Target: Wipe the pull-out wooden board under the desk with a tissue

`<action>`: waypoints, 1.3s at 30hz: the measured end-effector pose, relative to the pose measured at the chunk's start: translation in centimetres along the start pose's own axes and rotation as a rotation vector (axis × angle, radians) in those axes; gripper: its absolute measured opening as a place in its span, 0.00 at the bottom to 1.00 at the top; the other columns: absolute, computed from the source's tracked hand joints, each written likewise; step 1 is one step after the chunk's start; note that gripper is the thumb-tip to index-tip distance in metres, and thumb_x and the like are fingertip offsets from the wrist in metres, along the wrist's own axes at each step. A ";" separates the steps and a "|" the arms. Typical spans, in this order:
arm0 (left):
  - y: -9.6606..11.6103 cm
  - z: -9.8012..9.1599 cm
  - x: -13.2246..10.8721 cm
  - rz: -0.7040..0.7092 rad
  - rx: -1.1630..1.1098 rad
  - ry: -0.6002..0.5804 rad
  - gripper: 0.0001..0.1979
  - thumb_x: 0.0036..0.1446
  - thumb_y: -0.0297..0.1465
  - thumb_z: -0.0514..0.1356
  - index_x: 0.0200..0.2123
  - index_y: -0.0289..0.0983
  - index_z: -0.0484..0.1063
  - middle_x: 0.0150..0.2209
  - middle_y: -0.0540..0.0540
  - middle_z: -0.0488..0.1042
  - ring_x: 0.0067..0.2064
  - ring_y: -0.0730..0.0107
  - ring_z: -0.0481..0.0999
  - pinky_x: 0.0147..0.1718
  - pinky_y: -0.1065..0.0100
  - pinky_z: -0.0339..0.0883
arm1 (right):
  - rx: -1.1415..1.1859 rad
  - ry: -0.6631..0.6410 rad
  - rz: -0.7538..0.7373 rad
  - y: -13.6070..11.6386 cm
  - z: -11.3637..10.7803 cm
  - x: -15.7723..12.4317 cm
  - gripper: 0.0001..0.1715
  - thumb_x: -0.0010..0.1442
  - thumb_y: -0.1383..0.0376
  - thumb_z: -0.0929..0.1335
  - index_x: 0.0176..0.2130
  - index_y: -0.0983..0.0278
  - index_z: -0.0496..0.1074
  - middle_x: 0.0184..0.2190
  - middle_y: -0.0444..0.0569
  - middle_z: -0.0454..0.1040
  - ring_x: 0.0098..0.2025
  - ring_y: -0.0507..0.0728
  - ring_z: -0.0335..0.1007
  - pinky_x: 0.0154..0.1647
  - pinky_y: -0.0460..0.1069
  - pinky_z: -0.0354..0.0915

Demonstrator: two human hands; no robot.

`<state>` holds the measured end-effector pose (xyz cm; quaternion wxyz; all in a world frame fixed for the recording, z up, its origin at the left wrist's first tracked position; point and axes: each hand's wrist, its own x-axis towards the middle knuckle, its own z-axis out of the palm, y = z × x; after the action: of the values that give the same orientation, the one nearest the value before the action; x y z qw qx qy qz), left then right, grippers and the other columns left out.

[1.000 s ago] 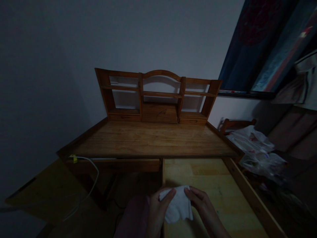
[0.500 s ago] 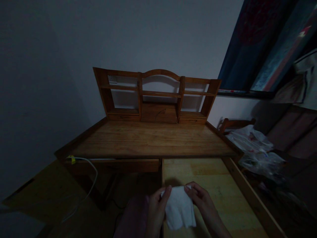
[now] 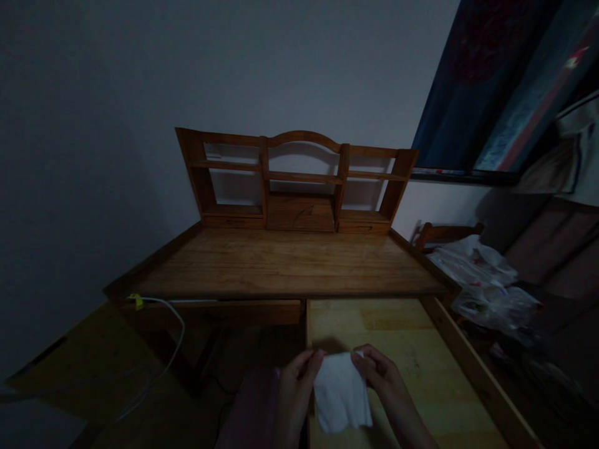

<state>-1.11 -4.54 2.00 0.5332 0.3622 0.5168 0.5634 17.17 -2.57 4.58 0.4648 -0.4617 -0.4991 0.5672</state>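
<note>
A small white cloth (image 3: 342, 394) hangs down between my two hands, its upper corners pinched. My left hand (image 3: 299, 381) is closed on the upper left corner, thumb against the fingers. On the upper right corner my right hand (image 3: 380, 369) is closed in the same way. Below and behind the cloth lies the pale wooden bottom of a pulled-out drawer (image 3: 444, 386). The drawer's left side runs close to my left hand.
Beyond the drawer is a wooden desk (image 3: 290, 262) with a shelf unit (image 3: 302, 212) against the wall. A white cable (image 3: 180, 330) loops from the desk's left front corner. Plastic bags (image 3: 486, 280) lie on a chair (image 3: 449, 232) at the right.
Both hands and the cloth have shifted very slightly to the right. The grip on both corners is the same, and the cloth looks a little more taut along its top.
</note>
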 end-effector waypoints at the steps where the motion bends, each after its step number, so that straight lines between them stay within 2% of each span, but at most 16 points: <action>1: 0.3 0.1 -0.1 0.015 0.017 0.000 0.25 0.52 0.50 0.66 0.41 0.34 0.82 0.40 0.39 0.82 0.43 0.55 0.79 0.40 0.67 0.70 | -0.001 0.001 0.000 -0.1 0.1 0.0 0.28 0.51 0.43 0.76 0.30 0.65 0.76 0.22 0.44 0.66 0.26 0.54 0.60 0.26 0.46 0.57; 5: 1.5 0.3 -0.7 0.058 0.065 -0.012 0.23 0.50 0.49 0.68 0.41 0.36 0.83 0.45 0.38 0.82 0.47 0.53 0.79 0.45 0.64 0.71 | 0.017 -0.005 0.020 -0.4 0.5 -0.2 0.29 0.50 0.42 0.76 0.30 0.65 0.75 0.23 0.45 0.67 0.26 0.54 0.61 0.26 0.46 0.57; 7: 1.8 0.4 -1.0 0.074 0.088 -0.010 0.23 0.50 0.48 0.68 0.41 0.36 0.83 0.44 0.38 0.82 0.46 0.54 0.80 0.45 0.64 0.72 | 0.023 -0.002 0.035 -0.5 0.7 -0.4 0.30 0.50 0.41 0.76 0.31 0.65 0.75 0.24 0.46 0.69 0.26 0.54 0.62 0.26 0.46 0.58; 13: 1.3 0.4 -1.1 0.096 0.215 0.041 0.20 0.51 0.48 0.66 0.32 0.34 0.83 0.32 0.42 0.82 0.35 0.61 0.79 0.33 0.69 0.69 | -0.006 0.010 0.006 -0.7 0.9 -0.6 0.30 0.51 0.41 0.75 0.30 0.65 0.73 0.23 0.44 0.66 0.26 0.53 0.61 0.25 0.46 0.57; 21: 1.3 0.2 -1.0 0.122 0.227 0.008 0.19 0.55 0.46 0.63 0.32 0.35 0.80 0.31 0.44 0.80 0.36 0.63 0.77 0.34 0.70 0.66 | -0.065 -0.030 -0.030 -0.8 0.6 -0.2 0.29 0.53 0.42 0.74 0.31 0.65 0.73 0.23 0.44 0.66 0.26 0.54 0.61 0.24 0.46 0.56; 28: 0.9 0.3 -1.0 0.141 0.197 -0.002 0.16 0.56 0.44 0.63 0.30 0.35 0.77 0.30 0.45 0.78 0.36 0.63 0.76 0.34 0.71 0.64 | -0.131 -0.092 -0.081 0.2 -0.1 -0.1 0.23 0.63 0.47 0.70 0.35 0.64 0.72 0.25 0.44 0.67 0.27 0.53 0.61 0.25 0.45 0.57; 35: 1.0 0.4 -1.1 0.147 0.212 -0.002 0.16 0.57 0.44 0.63 0.30 0.35 0.76 0.29 0.46 0.77 0.35 0.64 0.76 0.34 0.71 0.64 | -0.105 -0.057 -0.068 0.4 0.1 -0.2 0.24 0.61 0.45 0.71 0.34 0.64 0.72 0.25 0.44 0.67 0.27 0.54 0.62 0.25 0.45 0.57; 39: 1.0 0.4 -0.9 0.171 0.217 0.009 0.16 0.56 0.44 0.63 0.31 0.35 0.77 0.30 0.45 0.78 0.36 0.63 0.76 0.34 0.70 0.64 | -0.151 -0.083 -0.090 0.6 0.0 -0.3 0.22 0.64 0.47 0.69 0.34 0.64 0.71 0.24 0.44 0.67 0.26 0.54 0.63 0.25 0.45 0.58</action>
<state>-0.81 -5.29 3.13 0.4387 0.4576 0.5444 0.5494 17.13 -2.87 4.04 0.4328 -0.4487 -0.5793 0.5251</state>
